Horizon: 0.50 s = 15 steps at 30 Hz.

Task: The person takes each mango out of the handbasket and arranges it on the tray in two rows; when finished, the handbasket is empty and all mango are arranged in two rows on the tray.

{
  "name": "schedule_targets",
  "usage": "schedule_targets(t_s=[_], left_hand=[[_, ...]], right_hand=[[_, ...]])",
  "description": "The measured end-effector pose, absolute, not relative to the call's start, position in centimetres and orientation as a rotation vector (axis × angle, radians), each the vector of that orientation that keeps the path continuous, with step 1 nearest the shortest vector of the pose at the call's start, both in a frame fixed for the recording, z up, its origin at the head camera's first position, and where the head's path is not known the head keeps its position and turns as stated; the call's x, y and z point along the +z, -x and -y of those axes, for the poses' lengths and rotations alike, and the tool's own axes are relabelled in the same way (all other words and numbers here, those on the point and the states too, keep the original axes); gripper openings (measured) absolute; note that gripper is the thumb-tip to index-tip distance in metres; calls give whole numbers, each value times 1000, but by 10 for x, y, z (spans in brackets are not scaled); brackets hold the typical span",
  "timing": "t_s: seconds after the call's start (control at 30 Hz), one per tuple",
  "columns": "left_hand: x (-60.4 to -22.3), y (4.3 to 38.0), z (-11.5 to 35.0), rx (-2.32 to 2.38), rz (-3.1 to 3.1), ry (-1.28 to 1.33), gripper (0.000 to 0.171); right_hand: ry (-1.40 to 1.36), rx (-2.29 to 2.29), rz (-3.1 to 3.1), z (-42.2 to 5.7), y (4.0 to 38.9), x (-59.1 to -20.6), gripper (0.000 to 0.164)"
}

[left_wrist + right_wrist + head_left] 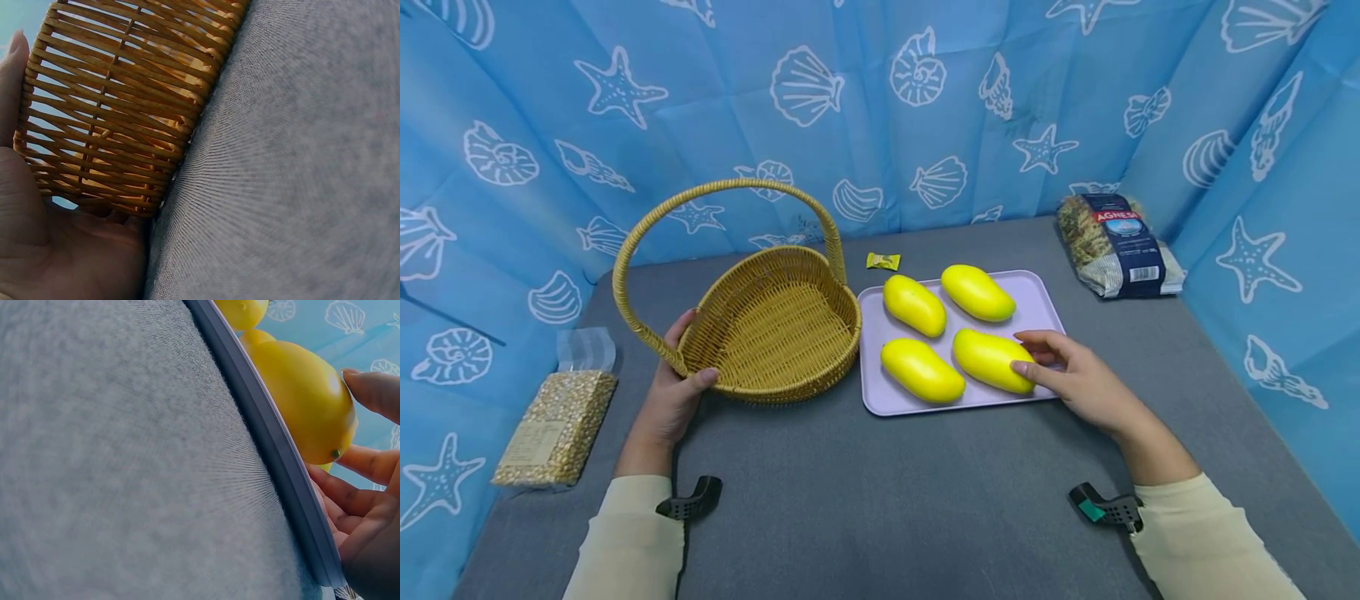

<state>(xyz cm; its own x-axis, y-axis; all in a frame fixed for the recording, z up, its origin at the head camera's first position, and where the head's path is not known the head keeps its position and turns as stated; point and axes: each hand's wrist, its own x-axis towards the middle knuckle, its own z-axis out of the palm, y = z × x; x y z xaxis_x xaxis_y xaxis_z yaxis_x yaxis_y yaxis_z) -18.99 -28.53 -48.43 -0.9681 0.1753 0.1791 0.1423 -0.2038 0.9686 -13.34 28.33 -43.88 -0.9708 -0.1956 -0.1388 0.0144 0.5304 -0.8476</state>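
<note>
A woven wicker basket point(782, 333) with a tall hoop handle stands on the left of the grey table. My left hand point(677, 396) grips its left side, the thumb by the front rim; the left wrist view shows the palm against the basket's weave point(119, 106). On a lilac tray point(874, 317) lie several yellow mangoes. My right hand point(1078, 379) holds the right end of the front right mango point(992, 360), thumb on the near side and fingers on the far side. In the right wrist view that mango point(303, 400) sits between thumb and fingers, above the tray's edge point(275, 450).
A small yellow wrapped packet point(883, 262) lies behind the tray. At the back right stands a bag of pasta point(1123, 246). A clear pack of pale grains point(553, 429) lies at the left edge. A blue shell-patterned curtain point(925, 125) closes off the back and sides.
</note>
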Motion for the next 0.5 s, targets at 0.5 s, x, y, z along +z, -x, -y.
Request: schedule_targets(t_s=[0.5], left_hand=[[-486, 190, 285, 2404, -1954, -424, 89]], right_hand=[[231, -1370, -2577, -285, 133, -440, 64]])
